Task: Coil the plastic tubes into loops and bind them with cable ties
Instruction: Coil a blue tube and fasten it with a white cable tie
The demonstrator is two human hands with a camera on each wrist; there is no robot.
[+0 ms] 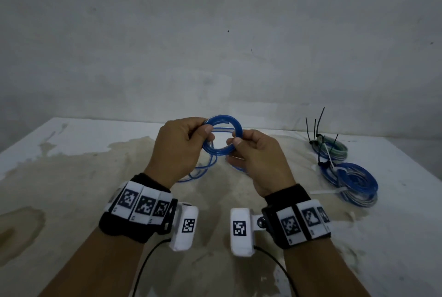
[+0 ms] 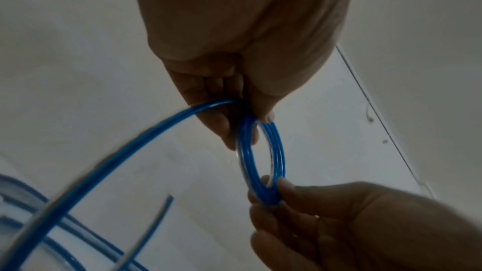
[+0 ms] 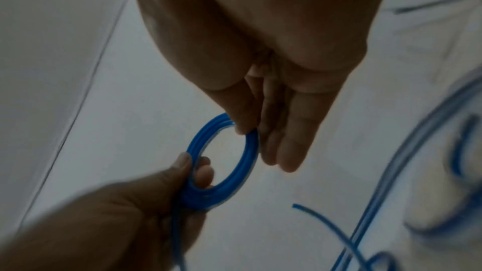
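So I am pinching the blue coil (image 1: 222,136) with left hand (image 1: 181,148) and right hand (image 1: 253,157); beside it, two bundles (image 1: 344,172) are lying tied, loose tube (image 1: 198,172) is awaiting winding.

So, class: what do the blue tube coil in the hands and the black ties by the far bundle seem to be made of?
Blue tube coil: seemingly flexible, glossy, translucent plastic; it bends into tight rings and shows pale highlights. Black ties: likely stiff matte plastic; their thin tails stand upright unsupported.
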